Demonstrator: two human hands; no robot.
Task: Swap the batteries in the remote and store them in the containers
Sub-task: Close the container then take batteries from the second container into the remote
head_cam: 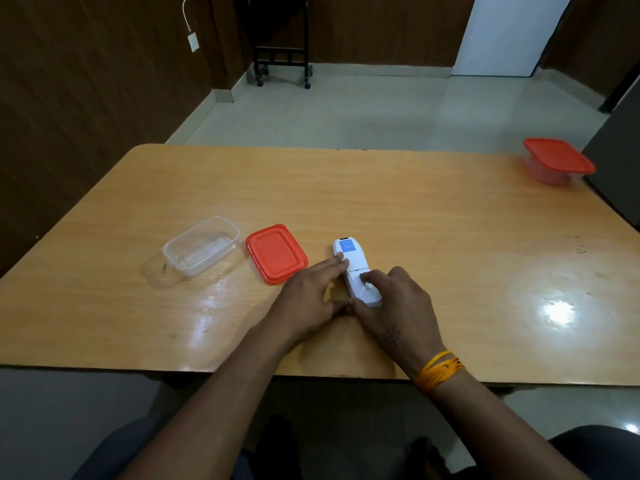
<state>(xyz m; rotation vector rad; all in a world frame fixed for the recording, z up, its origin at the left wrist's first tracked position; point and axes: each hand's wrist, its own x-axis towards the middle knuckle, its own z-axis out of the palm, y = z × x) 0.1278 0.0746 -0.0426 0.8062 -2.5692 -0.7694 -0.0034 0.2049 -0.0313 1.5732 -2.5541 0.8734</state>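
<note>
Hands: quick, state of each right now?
Left hand: open, straight fingers pressing on the remote.
Right hand: holding the remote's near end.

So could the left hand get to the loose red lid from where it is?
Probably yes. The left hand rests on the remote, and the red lid lies flat just beside it on the table, with nothing between them.

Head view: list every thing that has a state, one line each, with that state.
remote: face down on the table, battery cover on.
clear container: open, lid off.
loose red lid: flat on the table, beside the clear container.
far container: closed by a red lid.
left hand: fingers straight, on the remote.
right hand: fingers curled, pressing the battery cover.
</note>
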